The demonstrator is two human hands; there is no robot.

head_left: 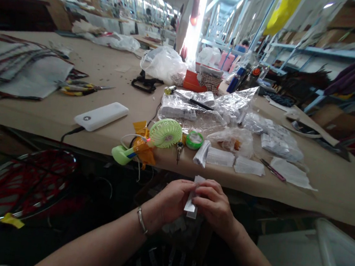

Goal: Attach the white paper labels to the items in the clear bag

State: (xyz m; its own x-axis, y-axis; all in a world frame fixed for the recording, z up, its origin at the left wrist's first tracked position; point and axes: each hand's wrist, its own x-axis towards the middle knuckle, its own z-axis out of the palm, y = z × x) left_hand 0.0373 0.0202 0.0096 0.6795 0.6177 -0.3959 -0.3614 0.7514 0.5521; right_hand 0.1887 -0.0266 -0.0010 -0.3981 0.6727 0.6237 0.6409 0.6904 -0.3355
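Observation:
Just in front of the table's near edge, my left hand [174, 199] and my right hand [216, 203] meet around small white paper slips [190, 202]. The left thumb and fingers pinch the slips from one side; the right fingers press on them from the other. What is printed on them, if anything, cannot be read. On the table beyond lie a folded stack of white paper [201, 153], a sheet of printed labels [220, 158] and another label sheet [249, 166]. A pink-handled cutter or pen [273, 170] lies to their right.
A green hand fan [165, 133], a green tape roll [194, 140] and a white power bank [101, 116] lie along the front. Silver and clear plastic packets [193, 107] cover the middle. Yellow-handled pliers [78, 88] lie left. A red-wrapped rack [20, 187] stands below the table at left.

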